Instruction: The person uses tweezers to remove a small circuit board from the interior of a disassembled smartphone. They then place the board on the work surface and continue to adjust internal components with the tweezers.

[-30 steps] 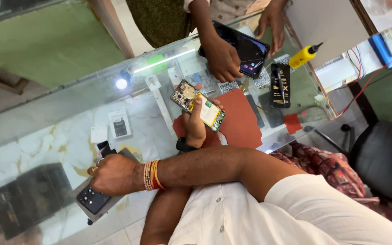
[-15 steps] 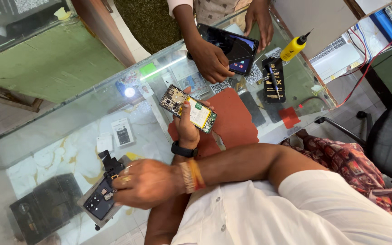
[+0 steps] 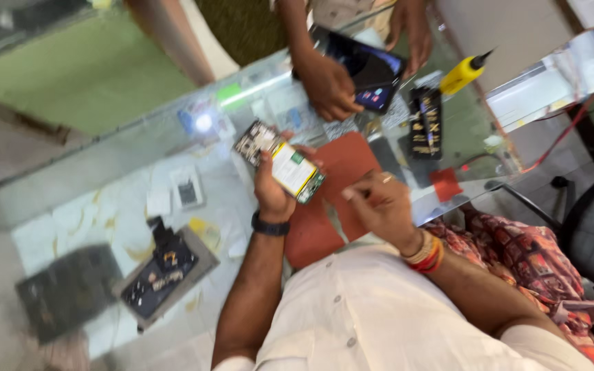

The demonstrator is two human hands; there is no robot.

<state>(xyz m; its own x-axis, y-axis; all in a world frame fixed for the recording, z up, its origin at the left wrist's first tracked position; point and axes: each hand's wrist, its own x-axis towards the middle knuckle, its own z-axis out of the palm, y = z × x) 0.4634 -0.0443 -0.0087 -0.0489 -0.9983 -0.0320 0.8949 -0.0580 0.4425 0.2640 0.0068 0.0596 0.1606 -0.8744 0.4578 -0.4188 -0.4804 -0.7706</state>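
Opened phone [image 3: 280, 162] clamped in left hand [image 3: 271, 189], right hand [image 3: 377, 206] beside, seemingly pinched together.

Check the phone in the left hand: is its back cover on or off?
Off. The phone held up in the left hand shows its bare yellow-white battery and circuit board; no back cover sits over them.

A single head-worn camera looks steeply down from just above the person's chest onto a glass counter [image 3: 139, 172], tilted so the counter edge runs diagonally. Both forearms sit close; a second person's hands [image 3: 331, 86] reach in at the top edge.
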